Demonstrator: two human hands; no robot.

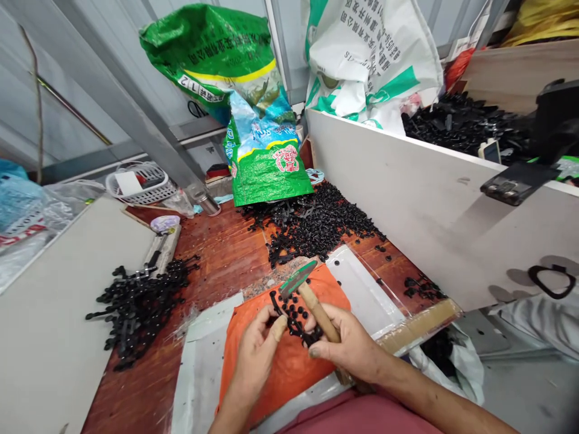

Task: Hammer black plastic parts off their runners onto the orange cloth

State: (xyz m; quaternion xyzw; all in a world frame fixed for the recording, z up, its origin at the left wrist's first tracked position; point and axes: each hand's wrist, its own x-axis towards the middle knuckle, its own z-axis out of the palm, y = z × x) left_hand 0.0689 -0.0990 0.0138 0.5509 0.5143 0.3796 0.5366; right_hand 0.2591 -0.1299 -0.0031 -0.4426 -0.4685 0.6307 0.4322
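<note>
The left hand [259, 342] pinches one end of a black strip [293, 328], held over an orange cloth [266, 386]. The right hand [346, 334] grasps its lower end by the fingertips, a hammer [317, 305] lodged in the same grip, presumably to keep it at the ready. The cloth likely stops small black pieces [299, 310] from scattering. Inverted Chinese print, including 有限公司 (company limited), appears on a green bag [266, 181] and a white sack [346, 42]; the former also shows a boxed "12". Brand unconfirmed.

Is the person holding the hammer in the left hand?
No, the hammer is in the grip of the right hand, while the left hand holds a black piece.
</note>
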